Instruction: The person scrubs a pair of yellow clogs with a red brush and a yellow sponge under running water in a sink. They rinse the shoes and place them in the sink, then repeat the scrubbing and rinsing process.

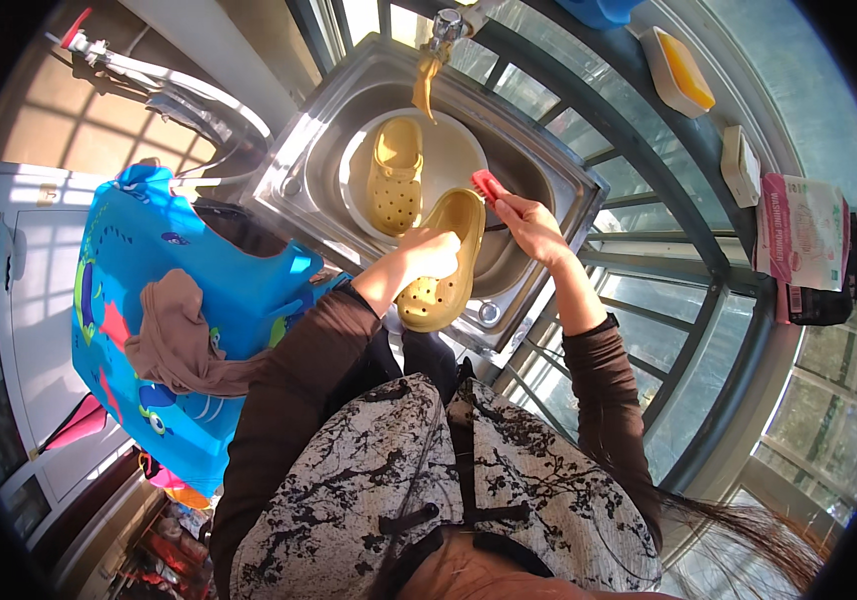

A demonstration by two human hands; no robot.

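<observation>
My left hand (432,253) grips a yellow perforated clog (440,296) by its middle, over the sink's near edge. The clog's toe end points towards me and its heel end points away. In my right hand (527,225) is a red scrub brush (485,185), held just right of the clog's heel with its bristles facing the clog. A second yellow clog (396,191) lies in a round white basin (458,139). The basin stands inside a stainless steel sink (323,97). Part of the held clog is hidden behind my left hand.
A metal tap (447,28) with yellowish cloth (426,82) hangs above the basin. At left a blue patterned plastic cover (188,262) bears a brown cloth (173,330). Barred windows (653,315) line the right, with a soap box (677,71) and washing powder bag (803,232).
</observation>
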